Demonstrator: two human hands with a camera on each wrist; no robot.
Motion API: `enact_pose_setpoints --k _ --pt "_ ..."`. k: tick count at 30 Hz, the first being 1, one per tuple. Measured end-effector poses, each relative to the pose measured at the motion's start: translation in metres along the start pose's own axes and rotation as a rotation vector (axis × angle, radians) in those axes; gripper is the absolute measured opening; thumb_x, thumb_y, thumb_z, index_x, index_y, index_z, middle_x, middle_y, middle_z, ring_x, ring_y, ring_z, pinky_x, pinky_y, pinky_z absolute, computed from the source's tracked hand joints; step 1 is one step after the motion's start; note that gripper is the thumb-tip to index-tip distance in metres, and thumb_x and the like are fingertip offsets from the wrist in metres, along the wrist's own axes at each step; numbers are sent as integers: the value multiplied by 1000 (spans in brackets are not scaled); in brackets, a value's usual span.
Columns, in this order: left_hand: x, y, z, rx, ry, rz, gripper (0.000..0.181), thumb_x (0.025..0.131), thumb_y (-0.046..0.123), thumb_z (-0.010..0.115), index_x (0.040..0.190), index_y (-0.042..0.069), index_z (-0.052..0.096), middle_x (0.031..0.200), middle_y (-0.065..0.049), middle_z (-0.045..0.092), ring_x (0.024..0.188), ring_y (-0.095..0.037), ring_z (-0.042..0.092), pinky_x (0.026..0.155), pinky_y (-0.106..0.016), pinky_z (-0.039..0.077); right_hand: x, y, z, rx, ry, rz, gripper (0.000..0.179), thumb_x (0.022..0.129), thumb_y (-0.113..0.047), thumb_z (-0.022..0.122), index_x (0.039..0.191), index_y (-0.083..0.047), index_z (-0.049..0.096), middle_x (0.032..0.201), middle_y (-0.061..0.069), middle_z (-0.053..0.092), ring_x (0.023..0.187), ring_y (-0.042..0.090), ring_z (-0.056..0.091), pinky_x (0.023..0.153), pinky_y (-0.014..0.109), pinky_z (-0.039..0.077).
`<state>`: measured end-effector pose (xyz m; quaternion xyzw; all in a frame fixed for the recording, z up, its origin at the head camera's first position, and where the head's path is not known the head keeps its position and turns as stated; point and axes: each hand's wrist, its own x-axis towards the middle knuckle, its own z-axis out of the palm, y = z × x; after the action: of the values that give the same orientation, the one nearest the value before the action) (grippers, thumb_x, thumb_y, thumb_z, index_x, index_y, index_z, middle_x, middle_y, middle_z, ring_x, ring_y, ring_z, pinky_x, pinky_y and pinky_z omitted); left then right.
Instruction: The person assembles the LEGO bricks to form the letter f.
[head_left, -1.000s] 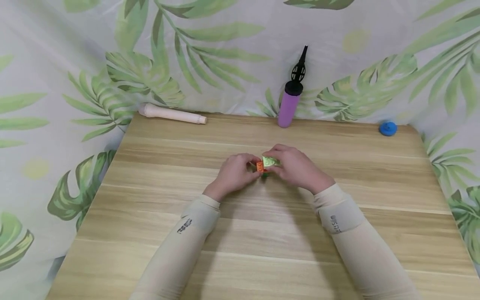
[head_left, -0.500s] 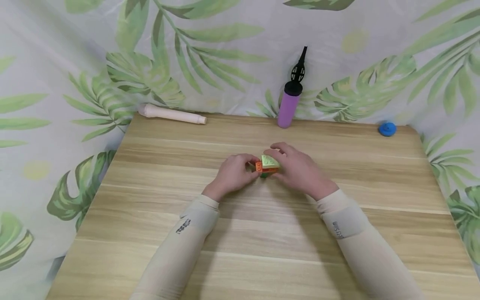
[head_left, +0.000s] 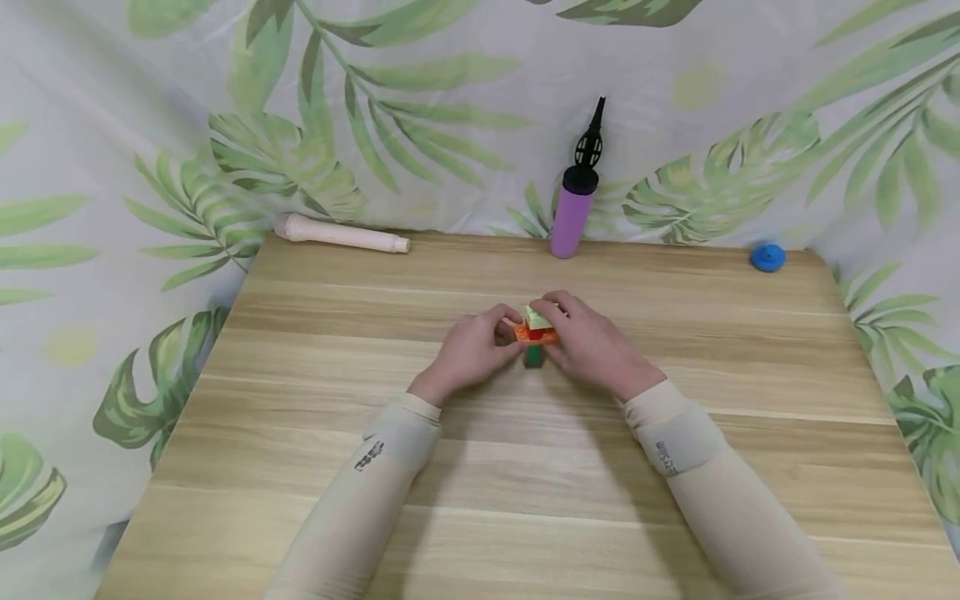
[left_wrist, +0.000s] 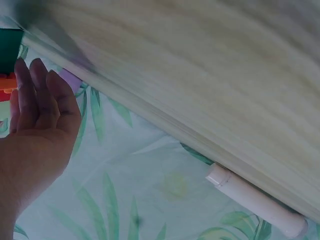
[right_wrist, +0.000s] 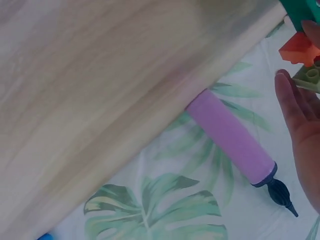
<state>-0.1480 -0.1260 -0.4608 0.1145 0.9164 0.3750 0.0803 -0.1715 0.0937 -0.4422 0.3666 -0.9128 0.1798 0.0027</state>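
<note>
Over the middle of the table both hands hold a small stack of toy bricks. A light green brick (head_left: 536,318) sits on top, with red (head_left: 536,334) below it, then an orange brick (head_left: 522,332) that sticks out to the left. A dark green brick (head_left: 533,357) shows lowest. The left hand (head_left: 471,347) pinches the orange brick's left end between thumb and fingers. From the right, the right hand (head_left: 600,346) grips the stack, fingers over the light green brick and thumb lower down. The fingers hide the stack's right side. In the right wrist view, studs show on the light green brick (right_wrist: 309,75).
A pale pink microphone-shaped stick (head_left: 345,235) lies along the back left edge of the wooden table (head_left: 525,500). A purple hand pump (head_left: 572,221) with a black nozzle leans against the leaf-print cloth (head_left: 450,150). A round blue object (head_left: 768,257) is at the back right.
The right fingers shifted on the light green brick, opening a little and then closing over it. The stack has tilted or risen, and more of the dark green brick shows beneath.
</note>
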Motion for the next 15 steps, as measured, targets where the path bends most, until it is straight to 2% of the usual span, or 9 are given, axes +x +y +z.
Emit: enact_pose_setpoints --k 5,7,11,13,15 --pt "1 0 2 -33 -28 5 23 102 33 73 117 19 64 109 -4 80 102 -17 76 92 -41 60 2 5 1 84 -65 98 63 95 -15 78 151 -4 53 142 17 54 112 32 68 99 47 59" --pt "1 0 3 -33 -50 9 20 104 34 71 117 20 65 108 -3 80 100 -16 76 90 -40 60 3 8 1 139 -97 137 65 95 -18 79 152 -5 52 142 17 55 114 33 67 101 48 57" --pt "1 0 5 -3 -89 7 19 106 37 66 116 21 65 101 2 79 85 -12 71 78 -33 56 6 14 -1 243 -170 203 65 94 -20 79 152 -5 52 148 16 59 130 33 62 113 51 49" --pt "1 1 5 25 -102 6 19 107 38 65 115 20 66 94 3 77 76 -12 65 71 -30 51 8 17 -2 277 -198 216 61 94 -19 78 149 -6 55 145 13 63 130 31 62 113 50 49" --pt "1 1 5 71 -111 18 20 107 37 64 114 19 68 88 4 74 71 -12 60 67 -28 47 9 18 -1 296 -220 216 56 94 -19 79 145 -6 58 138 11 67 124 28 64 110 48 51"
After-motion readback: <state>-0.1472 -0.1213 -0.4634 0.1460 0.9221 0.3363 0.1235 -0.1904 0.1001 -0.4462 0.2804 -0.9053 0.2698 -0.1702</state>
